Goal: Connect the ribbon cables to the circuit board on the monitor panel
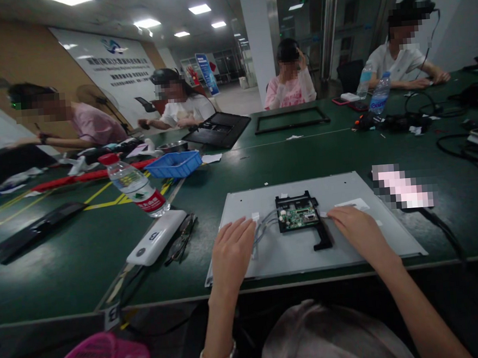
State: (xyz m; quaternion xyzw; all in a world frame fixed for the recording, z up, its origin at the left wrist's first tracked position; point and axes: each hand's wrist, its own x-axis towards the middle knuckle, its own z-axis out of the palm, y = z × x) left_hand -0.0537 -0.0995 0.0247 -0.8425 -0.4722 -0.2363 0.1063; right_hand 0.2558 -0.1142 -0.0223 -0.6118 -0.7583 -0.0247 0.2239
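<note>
A flat grey panel, like the back of a display, lies in front of me on the green table. On its middle sits a black plastic bracket with a green circuit board. Grey cables run from the board's left side towards my left hand, which rests over the panel's left part, fingers stretched out. My right hand lies over the right part, fingers extended towards the bracket. A small pale bit shows at its fingertips; I cannot make out what it is. Both thumbs are mostly hidden.
To the left are a white power bank, glasses, a water bottle and a blue tray. A blurred phone-like object with a cable lies right. Farther back are a black frame, a black casing and several seated people.
</note>
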